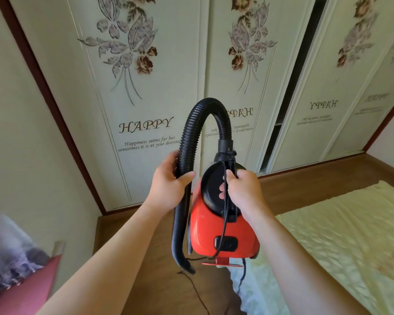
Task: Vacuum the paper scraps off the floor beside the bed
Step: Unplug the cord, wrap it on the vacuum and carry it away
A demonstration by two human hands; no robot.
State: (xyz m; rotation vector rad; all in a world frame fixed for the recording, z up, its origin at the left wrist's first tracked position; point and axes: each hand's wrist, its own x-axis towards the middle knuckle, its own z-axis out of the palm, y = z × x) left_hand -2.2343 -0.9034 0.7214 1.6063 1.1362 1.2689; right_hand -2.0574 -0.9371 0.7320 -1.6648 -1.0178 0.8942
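While both bare forearms stretch forward, the right grip (243, 189) is clenched round the black handle (233, 162) on top of the red vacuum (214, 230), knuckles up, holding the machine clear of the floor (127, 235). The left grip (168, 185) grasps the ribbed hose (191, 137), fingers wrapped behind it and the thumb laid across its front, just beside the vacuum's black cap. From the collar above the right grip, the one hose arches up and over, then runs down through the left grip, and its free end hangs beside the vacuum's base. One thin power cord (224, 212) runs down over the red body and trails onto the floor below.

The vacuum hangs over a narrow strip of wooden floor. The bed (328, 235), with its pale quilted cover, edges the strip on the right, and a plain wall (21, 133) closes it on the left. Straight ahead stand four wardrobe doors (146, 98) lettered "HAPPY", with a dark gap between the second and third.
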